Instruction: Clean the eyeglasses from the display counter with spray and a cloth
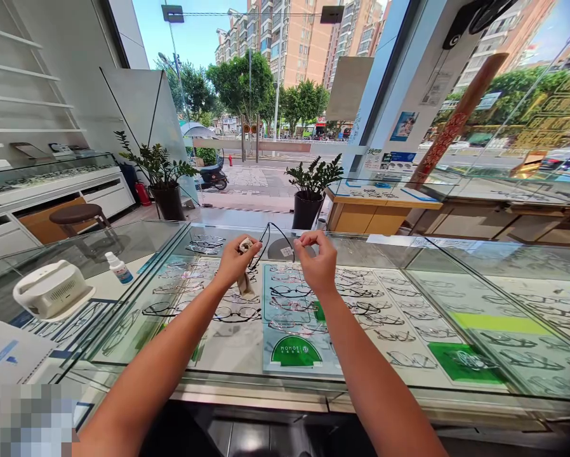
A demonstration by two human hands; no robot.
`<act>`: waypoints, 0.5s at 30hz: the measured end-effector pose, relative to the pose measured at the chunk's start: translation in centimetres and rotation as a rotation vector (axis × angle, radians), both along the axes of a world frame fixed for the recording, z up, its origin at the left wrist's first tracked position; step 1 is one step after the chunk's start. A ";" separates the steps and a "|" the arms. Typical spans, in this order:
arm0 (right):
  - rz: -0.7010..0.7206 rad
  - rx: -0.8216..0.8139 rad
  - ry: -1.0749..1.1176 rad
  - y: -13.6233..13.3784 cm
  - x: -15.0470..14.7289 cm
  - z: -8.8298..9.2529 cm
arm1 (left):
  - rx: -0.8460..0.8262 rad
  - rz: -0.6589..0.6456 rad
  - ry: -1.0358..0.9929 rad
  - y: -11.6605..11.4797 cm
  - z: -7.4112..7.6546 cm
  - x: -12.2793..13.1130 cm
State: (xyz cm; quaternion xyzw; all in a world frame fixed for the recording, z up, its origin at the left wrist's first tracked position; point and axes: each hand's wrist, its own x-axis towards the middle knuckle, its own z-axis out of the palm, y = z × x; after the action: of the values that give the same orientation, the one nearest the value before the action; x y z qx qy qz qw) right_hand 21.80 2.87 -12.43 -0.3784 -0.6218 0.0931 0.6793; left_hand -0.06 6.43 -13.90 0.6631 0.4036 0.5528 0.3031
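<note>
Above the glass counter, my left hand point(236, 259) is closed around a pale cloth point(245, 289) and one side of a pair of dark-rimmed eyeglasses point(268, 225). The cloth bunches at the fingertips and hangs below the palm. Thin dark parts of the eyeglasses rise to a peak between my hands. My right hand point(319, 261) has thumb and forefinger pinched at the other side of the eyeglasses. The lenses are mostly hidden. Rows of eyeglass frames point(292, 291) lie under the glass below both hands.
The glass display counter point(209, 379) spans the front. On its left stand a white device point(54, 292) and a small spray bottle point(119, 268). A green-marked display card point(296, 350) lies inside the case. Beyond are potted plants point(308, 206), a stool point(77, 214) and a glass front.
</note>
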 end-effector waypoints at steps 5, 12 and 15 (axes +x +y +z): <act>0.091 0.009 -0.175 -0.7 -2.2 -1.0 | 0.006 0.070 -0.085 0.1 0.1 0.1; 0.119 -0.067 -0.222 -0.3 -3.1 -2.4 | -0.004 0.053 -0.179 -0.1 0.2 0.2; 0.130 -0.110 -0.231 0.0 -3.3 -3.0 | -0.028 0.056 -0.234 0.0 0.1 0.2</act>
State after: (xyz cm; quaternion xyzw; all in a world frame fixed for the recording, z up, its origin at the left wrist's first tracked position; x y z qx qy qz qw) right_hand 18.49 2.84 -15.41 -0.3822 -0.7129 0.1268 0.5741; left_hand 0.15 6.44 -13.84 0.5783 0.3914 0.6290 0.3417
